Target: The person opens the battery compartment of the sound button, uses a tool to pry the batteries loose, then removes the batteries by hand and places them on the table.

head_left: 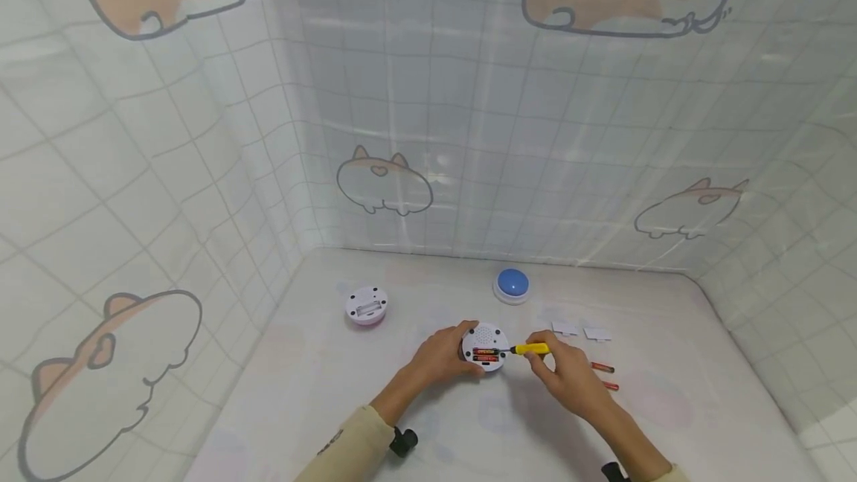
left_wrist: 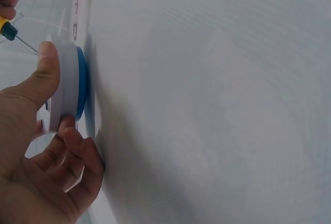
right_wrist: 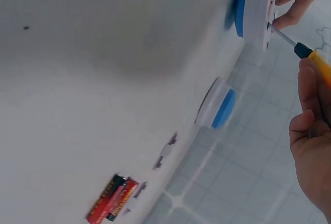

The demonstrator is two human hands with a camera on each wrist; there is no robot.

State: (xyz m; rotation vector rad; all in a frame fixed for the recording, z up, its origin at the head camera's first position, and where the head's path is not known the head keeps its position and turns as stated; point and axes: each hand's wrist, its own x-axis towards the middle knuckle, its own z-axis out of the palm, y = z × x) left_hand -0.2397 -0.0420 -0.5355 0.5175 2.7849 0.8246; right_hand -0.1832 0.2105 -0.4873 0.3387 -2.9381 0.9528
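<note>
at lower centre of the frame, the left hand (head_left: 443,355) grips an upturned blue button (head_left: 485,335), two batteries (head_left: 485,355) already inside; the right hand (head_left: 567,372) pinches a screwdriver (head_left: 532,349) at its underside. covers (head_left: 565,329) are still off, and the pink button (head_left: 366,300) seems unfilled.

The left forearm (head_left: 395,396) and right forearm (head_left: 626,434) slant forward, converging. The left grip (head_left: 442,354) holds with its thumb stretched out, well apart from bent fingers; the right grip (head_left: 565,378) holds with fingers curled inward.
</note>
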